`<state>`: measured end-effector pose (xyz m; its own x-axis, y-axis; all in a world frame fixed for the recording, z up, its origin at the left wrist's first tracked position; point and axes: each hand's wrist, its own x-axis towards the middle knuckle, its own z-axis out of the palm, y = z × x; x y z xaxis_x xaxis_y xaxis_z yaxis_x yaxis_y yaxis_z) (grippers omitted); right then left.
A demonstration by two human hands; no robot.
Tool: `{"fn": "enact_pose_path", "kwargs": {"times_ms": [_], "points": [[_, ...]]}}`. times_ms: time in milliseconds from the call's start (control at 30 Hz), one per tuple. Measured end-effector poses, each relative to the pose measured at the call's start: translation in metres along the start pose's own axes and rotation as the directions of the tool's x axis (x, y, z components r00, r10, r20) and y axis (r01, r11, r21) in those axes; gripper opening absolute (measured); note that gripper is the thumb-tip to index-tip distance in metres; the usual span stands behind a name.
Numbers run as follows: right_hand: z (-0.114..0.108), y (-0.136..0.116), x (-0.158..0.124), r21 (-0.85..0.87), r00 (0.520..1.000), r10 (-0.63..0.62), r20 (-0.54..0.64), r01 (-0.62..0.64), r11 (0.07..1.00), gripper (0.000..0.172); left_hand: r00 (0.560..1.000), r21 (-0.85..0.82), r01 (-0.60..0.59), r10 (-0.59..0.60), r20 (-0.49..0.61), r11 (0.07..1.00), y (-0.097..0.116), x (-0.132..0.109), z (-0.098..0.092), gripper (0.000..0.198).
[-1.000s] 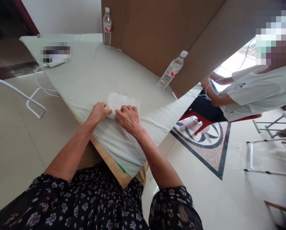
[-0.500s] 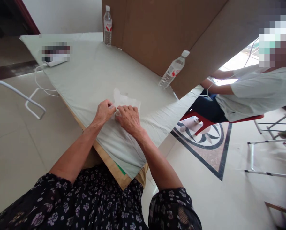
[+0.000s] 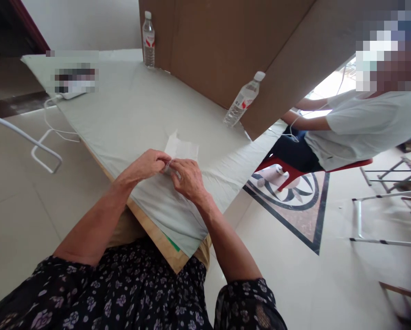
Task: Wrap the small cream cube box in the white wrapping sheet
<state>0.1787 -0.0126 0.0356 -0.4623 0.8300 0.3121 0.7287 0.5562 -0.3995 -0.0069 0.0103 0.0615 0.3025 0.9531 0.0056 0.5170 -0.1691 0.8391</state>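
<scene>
A thin, crumpled white sheet (image 3: 183,149) lies near the front corner of the table; tissue or plastic film, I cannot tell which. Over its near edge my left hand (image 3: 153,163) is closed, thumb and fingers pinching the sheet. My right hand (image 3: 188,176) meets it from the other side, fingers bent and pinched on the same edge. The fingertips of both hands come together there, and they hide the part of the sheet between them.
A pale cloth covers the table (image 3: 123,101). A cardboard panel (image 3: 219,50) stands at the back, with one water bottle (image 3: 149,41) upright and another bottle (image 3: 243,101) that looks tilted. A white device (image 3: 76,89) lies far left. At right, a person (image 3: 370,119) sits on a red stool (image 3: 295,170).
My left hand has turned flatter, its wrist further left, and both hands sit slightly lower. The sheet's upper flap has changed shape. The whole view has shifted a little.
</scene>
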Motion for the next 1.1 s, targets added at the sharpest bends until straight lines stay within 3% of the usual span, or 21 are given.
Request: {"fn": "enact_pose_path", "kwargs": {"times_ms": [167, 233, 300, 400, 500, 833, 1100], "points": [[-0.002, 0.008, -0.005, 0.069, 0.996, 0.005, -0.086, 0.001, 0.998, 0.029, 0.986, 0.334, -0.098, 0.136, -0.093, 0.937, -0.007, 0.004, 0.015, 0.033], [-0.009, 0.014, -0.015, 0.068, 0.975, 0.088, -0.206, -0.075, 0.995, 0.021, 0.969, 0.438, -0.135, 0.21, -0.127, 0.889, -0.01, 0.004, 0.021, 0.029], [-0.016, 0.021, -0.029, 0.086, 0.922, 0.244, -0.3, -0.228, 0.97, 0.021, 0.949, 0.483, -0.181, 0.281, -0.142, 0.856, -0.013, 0.003, 0.025, 0.025], [-0.021, 0.033, -0.047, 0.134, 0.827, 0.517, -0.22, -0.5, 0.856, 0.034, 0.934, 0.481, -0.213, 0.321, -0.154, 0.85, -0.017, 0.002, 0.029, 0.022], [-0.016, 0.041, -0.051, 0.126, 0.764, 0.641, -0.077, -0.63, 0.766, 0.054, 0.94, 0.464, -0.185, 0.293, -0.173, 0.867, -0.017, 0.0, 0.033, 0.023], [0.005, 0.037, -0.013, 0.335, 0.729, 0.683, -0.052, -0.631, 0.699, 0.075, 0.963, 0.496, -0.196, 0.261, -0.065, 0.846, -0.006, -0.005, 0.033, 0.021], [0.013, 0.023, 0.001, 0.459, 0.754, 0.641, -0.144, -0.522, 0.718, 0.066, 0.968, 0.549, -0.219, 0.249, 0.02, 0.807, 0.0, -0.001, 0.029, 0.021]]}}
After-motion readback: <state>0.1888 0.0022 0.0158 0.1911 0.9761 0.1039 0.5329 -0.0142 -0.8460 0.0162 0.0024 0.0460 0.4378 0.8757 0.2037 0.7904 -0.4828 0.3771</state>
